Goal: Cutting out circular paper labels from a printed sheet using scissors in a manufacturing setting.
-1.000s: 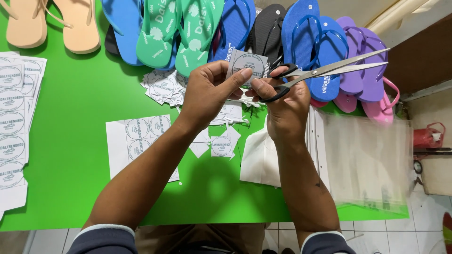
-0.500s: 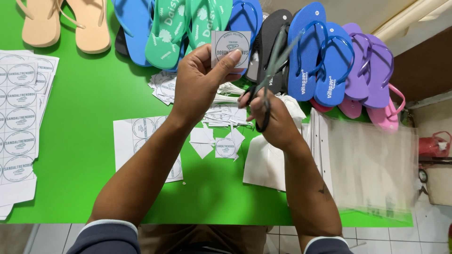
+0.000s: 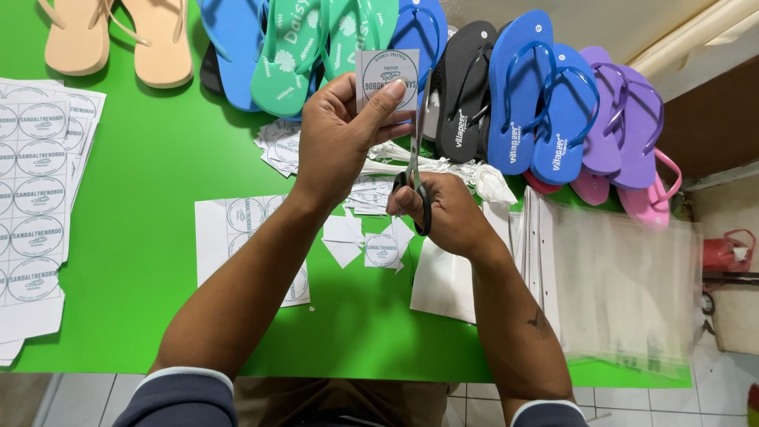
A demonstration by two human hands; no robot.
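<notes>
Left hand (image 3: 336, 138) pinching round-printed label (image 3: 387, 75); right hand (image 3: 447, 213) gripping scissors (image 3: 415, 170). Several labels cut (image 3: 281, 146); uncut sheets (image 3: 35, 198) remaining.

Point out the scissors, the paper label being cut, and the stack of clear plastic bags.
scissors (image 3: 414, 170): head view, on the blades just above the right hand.
paper label (image 3: 387, 73): head view, middle of the printed circle, above the left thumb.
clear plastic bags (image 3: 624, 285): head view, centre of the top bag.

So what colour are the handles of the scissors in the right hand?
Black, seen in the head view: scissors in the right hand.
</notes>
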